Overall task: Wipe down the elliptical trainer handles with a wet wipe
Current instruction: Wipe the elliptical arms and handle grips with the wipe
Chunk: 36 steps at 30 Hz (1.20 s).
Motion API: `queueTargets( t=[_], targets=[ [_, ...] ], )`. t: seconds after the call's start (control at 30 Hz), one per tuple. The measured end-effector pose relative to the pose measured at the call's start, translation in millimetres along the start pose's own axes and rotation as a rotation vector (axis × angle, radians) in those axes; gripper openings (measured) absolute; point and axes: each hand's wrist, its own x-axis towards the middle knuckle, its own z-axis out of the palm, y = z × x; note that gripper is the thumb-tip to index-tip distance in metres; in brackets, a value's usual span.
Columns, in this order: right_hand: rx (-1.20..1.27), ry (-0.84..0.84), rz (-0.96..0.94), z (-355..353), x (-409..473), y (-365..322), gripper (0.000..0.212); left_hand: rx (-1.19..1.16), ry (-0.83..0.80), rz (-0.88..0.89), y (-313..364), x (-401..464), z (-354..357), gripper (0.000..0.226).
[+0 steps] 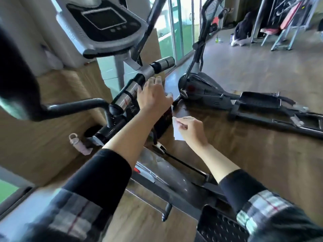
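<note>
Wood-look flooring (262, 154) surrounds the black-and-chrome elliptical handlebar (129, 91); beside it the left hand (153, 95) spreads relaxed, below-right the right hand (190, 130) pinches a flat white wipe (176, 131).

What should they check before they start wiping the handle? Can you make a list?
1. Wipe in hand: ok, the right hand pinches the white wipe.
2. Wipe is wet: cannot tell.
3. Wipe touching the handle: not ok, it hangs apart from it.
4. Handle within reach: ok, the left hand is at the silver grip.
5. Left hand out of the wiping path: not ok, it lies against the grip.
</note>
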Motion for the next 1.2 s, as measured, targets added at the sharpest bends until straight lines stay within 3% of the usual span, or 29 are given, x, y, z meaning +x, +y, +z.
queueTargets(
  t=[0.23,0.5,0.73,1.07,1.2],
  targets=[
    [0.150,0.113,-0.134,20,47,-53,0.020,0.020,-0.009,-0.044,-48,28,-20,0.059],
    [0.312,0.215,-0.050,39,89,-69,0.021,-0.121,-0.046,-0.048,-85,48,-33,0.051],
    [0.650,0.185,-0.026,61,100,-89,0.023,-0.238,-0.010,-0.035,-98,44,-28,0.037],
    [0.785,0.238,0.012,78,87,-100,0.020,-0.299,0.019,-0.024,-99,36,-24,0.030],
    [0.755,0.216,-0.079,76,84,-97,0.020,-0.293,0.024,-0.034,-101,37,-23,0.030]
  ],
)
